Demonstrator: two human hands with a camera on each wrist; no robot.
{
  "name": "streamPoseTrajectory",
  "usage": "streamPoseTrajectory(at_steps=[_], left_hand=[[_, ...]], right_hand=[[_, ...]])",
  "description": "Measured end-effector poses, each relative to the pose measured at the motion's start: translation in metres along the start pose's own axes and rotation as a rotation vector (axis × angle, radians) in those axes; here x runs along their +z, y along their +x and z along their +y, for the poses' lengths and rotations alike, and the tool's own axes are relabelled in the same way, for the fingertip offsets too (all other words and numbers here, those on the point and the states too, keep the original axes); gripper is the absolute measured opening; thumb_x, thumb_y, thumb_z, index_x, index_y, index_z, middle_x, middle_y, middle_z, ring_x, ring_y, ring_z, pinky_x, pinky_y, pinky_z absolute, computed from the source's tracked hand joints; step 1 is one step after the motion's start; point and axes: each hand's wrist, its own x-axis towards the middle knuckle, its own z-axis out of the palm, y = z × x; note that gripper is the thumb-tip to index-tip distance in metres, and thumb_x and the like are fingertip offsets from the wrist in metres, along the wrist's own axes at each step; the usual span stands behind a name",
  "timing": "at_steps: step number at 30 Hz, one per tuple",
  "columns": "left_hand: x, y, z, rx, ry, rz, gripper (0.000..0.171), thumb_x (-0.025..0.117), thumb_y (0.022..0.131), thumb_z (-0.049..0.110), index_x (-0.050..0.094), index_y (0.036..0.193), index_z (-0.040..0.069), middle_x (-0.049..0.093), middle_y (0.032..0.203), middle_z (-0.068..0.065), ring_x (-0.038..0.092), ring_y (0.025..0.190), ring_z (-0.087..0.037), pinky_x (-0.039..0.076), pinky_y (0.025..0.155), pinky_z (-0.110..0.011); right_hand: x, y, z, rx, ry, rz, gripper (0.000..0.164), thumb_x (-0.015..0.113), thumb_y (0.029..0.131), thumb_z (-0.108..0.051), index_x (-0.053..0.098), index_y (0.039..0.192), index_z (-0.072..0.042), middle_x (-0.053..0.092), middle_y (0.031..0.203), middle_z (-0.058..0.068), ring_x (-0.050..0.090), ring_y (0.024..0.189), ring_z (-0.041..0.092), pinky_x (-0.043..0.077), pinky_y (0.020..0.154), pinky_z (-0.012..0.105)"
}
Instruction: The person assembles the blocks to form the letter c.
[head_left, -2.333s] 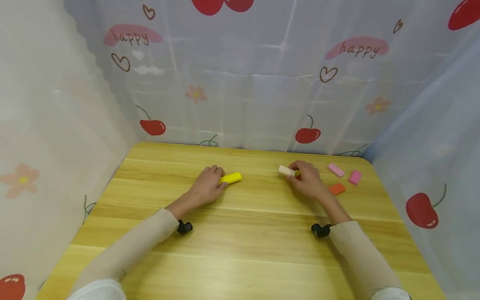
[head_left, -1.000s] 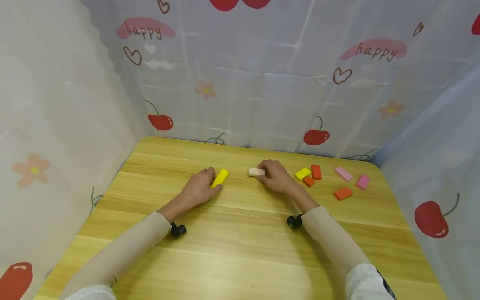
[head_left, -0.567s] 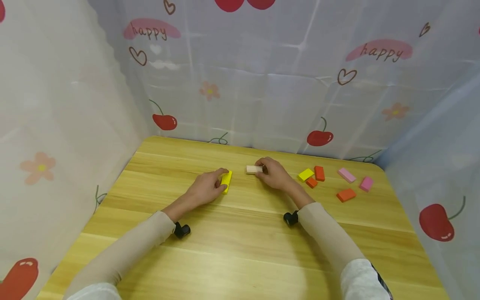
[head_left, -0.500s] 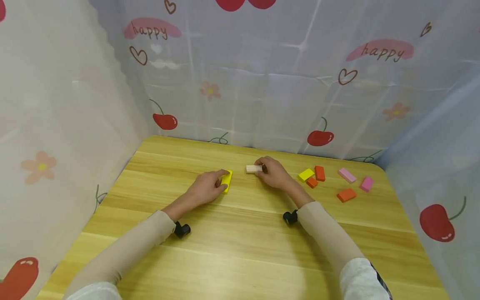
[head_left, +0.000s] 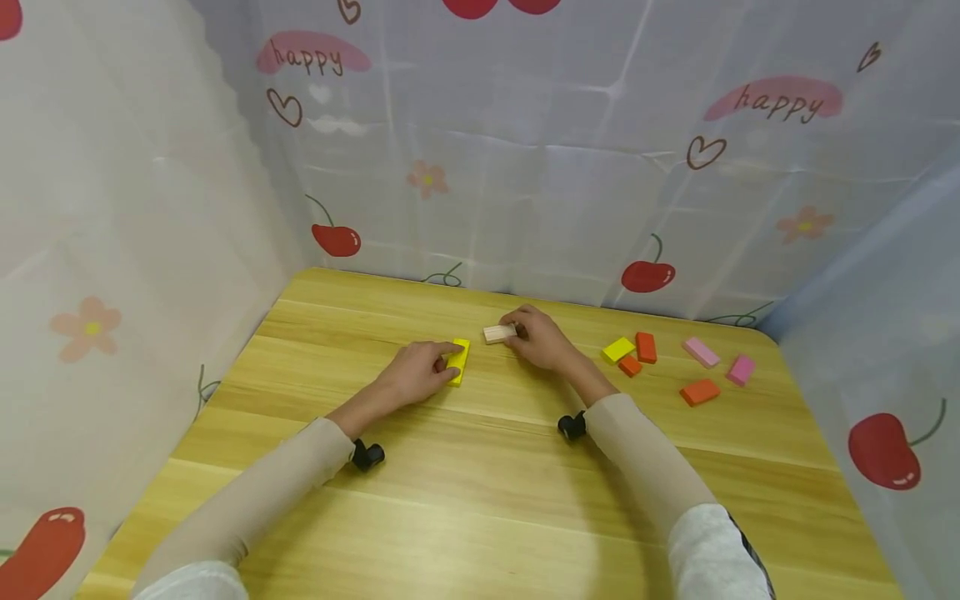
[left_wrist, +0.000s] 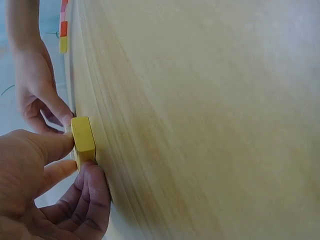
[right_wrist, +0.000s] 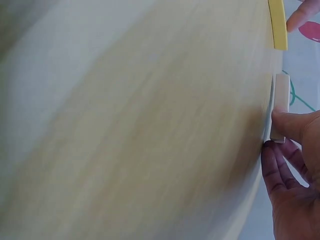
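On the wooden table [head_left: 480,492], my left hand [head_left: 412,372] pinches a long yellow block [head_left: 461,367] between thumb and fingers. The left wrist view shows the thumb on one side of this yellow block [left_wrist: 83,136] and curled fingertips against its lower end. Just right of it and slightly farther back, my right hand [head_left: 543,340] grips one end of a plain wooden block [head_left: 497,334]. Its other end points left, and a small gap separates the two blocks. In the right wrist view, the thumb lies across the plain wooden block [right_wrist: 282,92].
Right of my right hand lie a yellow block [head_left: 618,349], a red-orange block [head_left: 646,347] and a small orange block [head_left: 630,366]. Farther right are an orange block [head_left: 700,392], a light pink block [head_left: 701,352] and a darker pink block [head_left: 741,369]. A printed curtain [head_left: 510,208] hangs behind.
My right hand has carried the plain block left, away from the loose coloured blocks. The yellow block in my left hand has turned from pointing right to pointing away from me.
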Motion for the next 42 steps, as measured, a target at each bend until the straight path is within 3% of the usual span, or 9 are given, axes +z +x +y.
streamPoseTrajectory(at_steps=[7, 18, 36, 42], left_hand=[[0.001, 0.002, -0.002, 0.002, -0.001, -0.009, 0.045, 0.071, 0.106, 0.034, 0.067, 0.148, 0.018, 0.065, 0.081, 0.003, 0.053, 0.065, -0.012, 0.042, 0.064, -0.028], [0.001, 0.002, -0.004, 0.008, -0.004, -0.024, 0.046, 0.07, 0.106, 0.033, 0.066, 0.149, 0.016, 0.065, 0.081, 0.003, 0.051, 0.062, -0.011, 0.04, 0.06, -0.027], [-0.001, 0.0, -0.004, 0.014, -0.016, -0.023, 0.046, 0.069, 0.107, 0.033, 0.066, 0.15, 0.017, 0.065, 0.081, 0.004, 0.051, 0.06, -0.01, 0.04, 0.058, -0.025], [-0.002, -0.001, -0.002, 0.008, -0.027, -0.028, 0.046, 0.069, 0.107, 0.032, 0.066, 0.15, 0.016, 0.066, 0.083, 0.003, 0.051, 0.062, -0.011, 0.04, 0.059, -0.026]], right_hand=[[0.003, 0.011, -0.004, -0.01, -0.01, -0.03, 0.033, 0.069, 0.107, -0.015, 0.07, 0.138, -0.006, 0.067, 0.133, 0.015, 0.069, 0.114, 0.032, 0.058, 0.102, 0.048], [0.012, 0.022, -0.011, -0.07, -0.034, -0.024, 0.032, 0.069, 0.106, -0.013, 0.072, 0.136, -0.004, 0.071, 0.131, 0.016, 0.061, 0.099, 0.029, 0.052, 0.092, 0.045], [0.013, 0.03, -0.02, -0.064, -0.08, -0.048, 0.032, 0.069, 0.105, -0.011, 0.072, 0.138, -0.007, 0.072, 0.138, 0.015, 0.067, 0.111, 0.032, 0.053, 0.102, 0.051], [0.014, 0.032, -0.02, -0.055, -0.091, -0.05, 0.033, 0.07, 0.105, -0.012, 0.072, 0.138, -0.009, 0.07, 0.142, 0.015, 0.068, 0.119, 0.034, 0.049, 0.11, 0.053]])
